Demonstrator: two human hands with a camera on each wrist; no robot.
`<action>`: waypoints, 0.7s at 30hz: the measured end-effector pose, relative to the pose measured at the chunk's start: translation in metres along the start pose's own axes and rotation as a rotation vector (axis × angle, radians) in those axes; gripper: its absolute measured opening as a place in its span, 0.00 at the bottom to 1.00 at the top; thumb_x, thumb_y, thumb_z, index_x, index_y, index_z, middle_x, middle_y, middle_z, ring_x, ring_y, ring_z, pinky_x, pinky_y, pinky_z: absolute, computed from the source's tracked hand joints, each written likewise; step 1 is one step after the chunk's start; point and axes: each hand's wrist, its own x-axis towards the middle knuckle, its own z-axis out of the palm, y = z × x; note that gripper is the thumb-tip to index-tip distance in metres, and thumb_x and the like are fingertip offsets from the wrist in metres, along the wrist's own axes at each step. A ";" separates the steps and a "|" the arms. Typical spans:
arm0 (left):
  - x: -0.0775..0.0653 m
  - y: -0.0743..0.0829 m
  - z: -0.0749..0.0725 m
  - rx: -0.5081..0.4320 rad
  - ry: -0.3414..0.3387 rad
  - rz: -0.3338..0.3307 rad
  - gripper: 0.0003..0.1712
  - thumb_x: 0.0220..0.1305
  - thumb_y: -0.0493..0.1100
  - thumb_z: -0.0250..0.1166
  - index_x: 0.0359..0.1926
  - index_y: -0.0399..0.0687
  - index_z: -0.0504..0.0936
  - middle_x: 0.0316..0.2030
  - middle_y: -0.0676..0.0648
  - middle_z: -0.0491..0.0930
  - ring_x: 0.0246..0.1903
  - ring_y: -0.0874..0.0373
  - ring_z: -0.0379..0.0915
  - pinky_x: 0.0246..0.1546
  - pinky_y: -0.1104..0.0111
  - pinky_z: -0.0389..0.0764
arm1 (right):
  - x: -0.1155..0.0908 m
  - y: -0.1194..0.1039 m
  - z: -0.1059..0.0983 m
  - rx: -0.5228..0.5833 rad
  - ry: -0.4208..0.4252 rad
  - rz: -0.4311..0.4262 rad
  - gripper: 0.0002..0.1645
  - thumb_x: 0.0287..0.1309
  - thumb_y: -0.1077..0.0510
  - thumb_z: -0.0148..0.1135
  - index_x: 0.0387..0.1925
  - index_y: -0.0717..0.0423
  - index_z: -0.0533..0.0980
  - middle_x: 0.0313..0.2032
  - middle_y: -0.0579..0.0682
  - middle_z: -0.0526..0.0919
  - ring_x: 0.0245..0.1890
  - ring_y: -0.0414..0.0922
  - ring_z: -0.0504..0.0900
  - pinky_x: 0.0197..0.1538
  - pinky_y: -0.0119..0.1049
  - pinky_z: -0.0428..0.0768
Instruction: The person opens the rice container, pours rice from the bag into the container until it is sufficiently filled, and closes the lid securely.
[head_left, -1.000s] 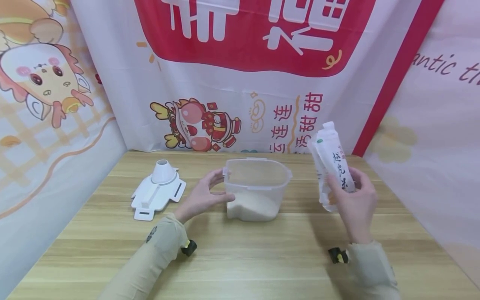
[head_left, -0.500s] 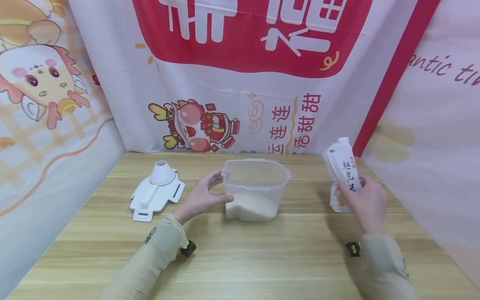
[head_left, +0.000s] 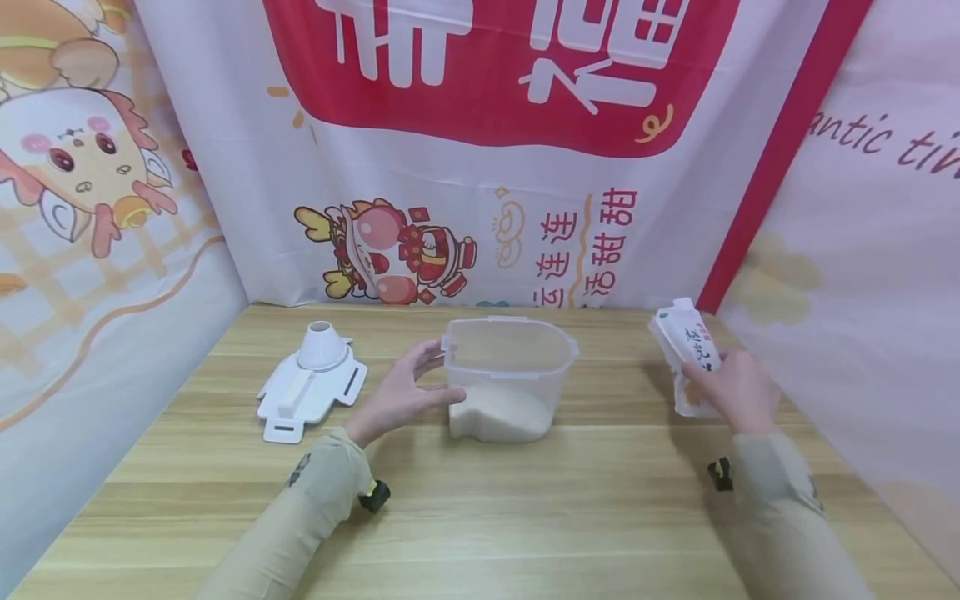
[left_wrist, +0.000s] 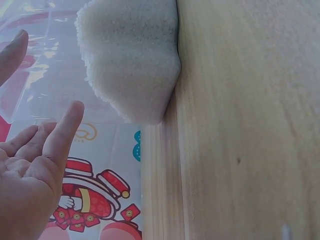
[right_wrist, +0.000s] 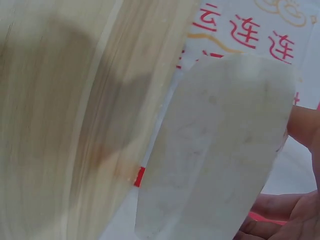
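A clear plastic container (head_left: 517, 350), partly filled with white rice (left_wrist: 135, 60), stands upright on the table. My left hand (head_left: 405, 392) is at its left end, thumb near the front wall and the other fingers near the left side, mostly straight. Whether every fingertip touches the plastic cannot be told. On the right, my right hand (head_left: 738, 387) pinches a white rice bag (head_left: 692, 342) with dark printed characters. The bag stands tilted, its lower end at or just above the table. In the right wrist view the bag's pale back (right_wrist: 215, 150) hides part of the fingers.
A white lid (head_left: 307, 387) with a cone-shaped spout lies at the left of the wooden table (head_left: 525, 517). Printed cloth hangs behind the table and along both sides. The right cloth (head_left: 840, 350) is close to the right hand.
My right hand has moved right and down with the rice bag, lowering it toward the table. The left hand, the container and the lid have stayed in place.
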 end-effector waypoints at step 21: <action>-0.002 0.001 0.001 0.044 0.017 0.000 0.48 0.50 0.54 0.78 0.69 0.58 0.64 0.66 0.53 0.68 0.66 0.54 0.61 0.65 0.47 0.63 | 0.019 0.017 0.018 -0.091 -0.151 0.124 0.36 0.55 0.38 0.62 0.38 0.72 0.74 0.33 0.66 0.75 0.32 0.56 0.74 0.25 0.45 0.72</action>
